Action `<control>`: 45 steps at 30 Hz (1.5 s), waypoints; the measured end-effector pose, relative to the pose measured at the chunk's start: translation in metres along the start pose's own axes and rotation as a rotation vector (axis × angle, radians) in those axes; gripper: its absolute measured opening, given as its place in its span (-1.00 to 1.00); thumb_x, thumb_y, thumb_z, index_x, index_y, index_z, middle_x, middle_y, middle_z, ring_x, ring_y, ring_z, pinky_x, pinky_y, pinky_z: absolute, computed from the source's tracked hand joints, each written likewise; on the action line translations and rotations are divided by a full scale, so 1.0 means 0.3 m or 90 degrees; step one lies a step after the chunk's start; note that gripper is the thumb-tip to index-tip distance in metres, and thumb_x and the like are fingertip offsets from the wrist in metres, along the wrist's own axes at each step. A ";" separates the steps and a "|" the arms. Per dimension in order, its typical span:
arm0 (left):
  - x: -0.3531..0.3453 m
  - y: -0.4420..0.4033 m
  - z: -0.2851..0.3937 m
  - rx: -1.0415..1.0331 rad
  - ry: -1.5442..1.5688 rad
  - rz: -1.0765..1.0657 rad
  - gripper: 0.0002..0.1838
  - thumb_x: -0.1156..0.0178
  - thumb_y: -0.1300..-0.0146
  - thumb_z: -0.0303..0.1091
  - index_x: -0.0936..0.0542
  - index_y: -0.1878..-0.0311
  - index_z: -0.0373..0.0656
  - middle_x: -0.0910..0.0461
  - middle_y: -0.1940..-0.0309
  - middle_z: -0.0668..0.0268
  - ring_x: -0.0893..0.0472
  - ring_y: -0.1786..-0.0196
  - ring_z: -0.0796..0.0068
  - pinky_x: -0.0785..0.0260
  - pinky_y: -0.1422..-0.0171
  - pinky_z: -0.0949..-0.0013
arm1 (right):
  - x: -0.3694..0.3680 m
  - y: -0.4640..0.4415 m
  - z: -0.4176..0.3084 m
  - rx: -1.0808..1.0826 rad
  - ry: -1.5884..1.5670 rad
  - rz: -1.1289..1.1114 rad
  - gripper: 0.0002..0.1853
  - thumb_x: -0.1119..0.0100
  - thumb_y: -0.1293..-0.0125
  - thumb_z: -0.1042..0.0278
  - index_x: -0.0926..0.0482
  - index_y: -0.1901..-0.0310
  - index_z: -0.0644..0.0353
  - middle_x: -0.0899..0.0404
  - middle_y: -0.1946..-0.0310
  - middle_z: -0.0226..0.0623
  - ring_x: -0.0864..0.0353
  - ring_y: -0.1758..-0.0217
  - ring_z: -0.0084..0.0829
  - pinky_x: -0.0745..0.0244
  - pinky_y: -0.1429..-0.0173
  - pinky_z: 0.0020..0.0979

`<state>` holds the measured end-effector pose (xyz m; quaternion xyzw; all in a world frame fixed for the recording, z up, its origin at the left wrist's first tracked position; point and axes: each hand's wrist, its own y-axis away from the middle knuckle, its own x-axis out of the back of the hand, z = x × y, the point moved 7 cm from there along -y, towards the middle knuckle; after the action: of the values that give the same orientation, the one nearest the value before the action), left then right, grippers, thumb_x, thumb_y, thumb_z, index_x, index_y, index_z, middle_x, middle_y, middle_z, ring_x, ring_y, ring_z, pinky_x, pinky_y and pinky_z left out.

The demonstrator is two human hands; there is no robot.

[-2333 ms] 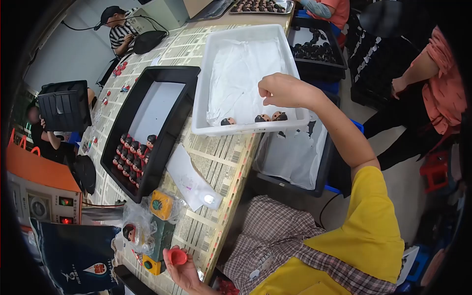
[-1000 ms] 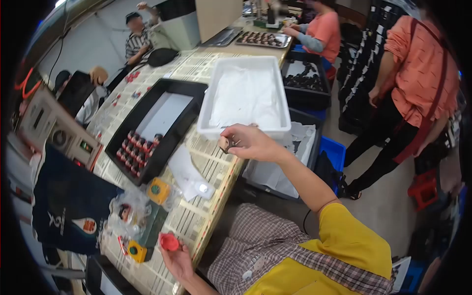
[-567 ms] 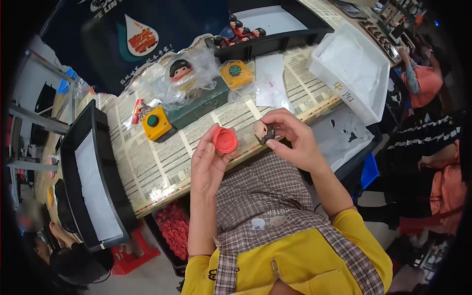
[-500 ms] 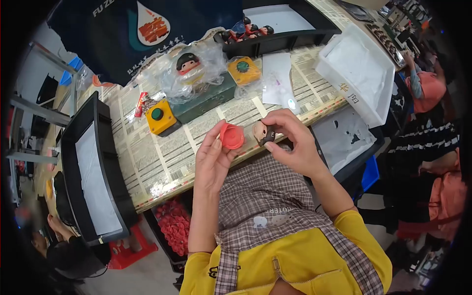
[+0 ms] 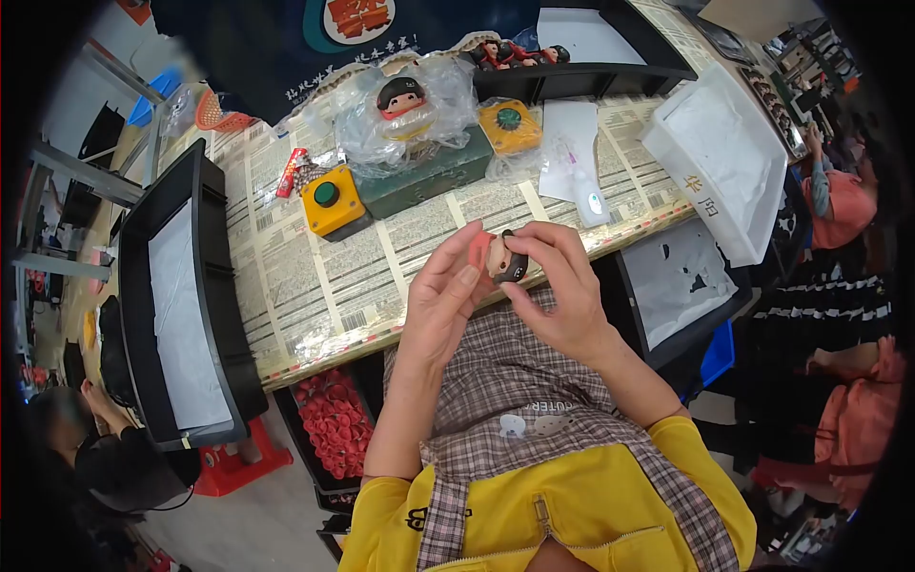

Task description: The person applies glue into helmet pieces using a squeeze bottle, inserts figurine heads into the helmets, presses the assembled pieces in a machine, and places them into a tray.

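Near the table's front edge, my left hand [image 5: 445,291] grips a red plastic piece [image 5: 478,250], which looked cup-shaped a moment ago and is now partly hidden by fingers. My right hand [image 5: 564,303] has its thumb and fingers closed on a small doll head [image 5: 512,264] with a black cap or hair and a pale face. The head lies on its side, face toward the red piece, and the two parts meet or nearly touch. Beyond my hands, a similar doll head [image 5: 400,98] sits in clear plastic wrap on a green press block [image 5: 429,176].
Yellow boxes with green buttons [image 5: 331,202] [image 5: 512,127] flank the block. Black trays stand left [image 5: 214,286] and at the back [image 5: 600,88], the latter with several figures. A white bin [image 5: 710,205] is at right. Red pieces [image 5: 334,419] fill a crate below. Co-workers sit on both sides.
My hands have come together, bringing the doll head against or very near the red piece. The head has turned slightly. The camera view has shifted, so the table appears lower and farther right.
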<state>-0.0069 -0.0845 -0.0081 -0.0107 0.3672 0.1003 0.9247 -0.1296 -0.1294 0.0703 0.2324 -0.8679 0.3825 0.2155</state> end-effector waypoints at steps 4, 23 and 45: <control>-0.004 0.000 -0.004 0.012 -0.004 -0.007 -0.49 -0.10 -0.38 -0.41 -0.28 -0.37 -0.22 -0.45 -0.19 0.21 -0.49 -0.20 0.42 -0.42 -0.24 0.27 | -0.002 0.003 0.001 0.007 0.008 0.002 -0.47 -0.34 0.06 0.59 -0.48 -0.04 0.28 -0.41 0.01 -0.10 -0.46 -0.02 -0.12 -0.45 -0.03 -0.27; -0.014 -0.018 -0.027 0.000 -0.049 0.029 -0.49 -0.11 -0.37 -0.40 -0.29 -0.34 -0.26 -0.48 -0.15 0.20 -0.53 -0.14 0.42 -0.51 -0.15 0.29 | -0.027 0.055 0.063 0.039 -0.021 0.057 -0.46 -0.34 0.00 0.60 -0.50 -0.11 0.29 -0.47 -0.02 -0.07 -0.50 0.07 -0.15 -0.47 0.05 -0.31; -0.014 -0.058 -0.041 0.114 -0.017 -0.017 -0.62 -0.14 -0.36 -0.29 -0.35 -0.12 -0.27 -0.57 0.12 0.17 -0.63 0.10 0.44 -0.55 0.00 0.37 | -0.055 0.000 0.041 0.104 0.056 0.059 -0.50 -0.33 0.05 0.43 -0.45 0.01 0.34 -0.47 0.11 -0.07 -0.47 0.12 -0.09 -0.44 0.00 -0.20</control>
<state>-0.0148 -0.1035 -0.0152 0.0682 0.3622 0.0549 0.9280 -0.1189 -0.1348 0.0537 0.1916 -0.8332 0.4717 0.2157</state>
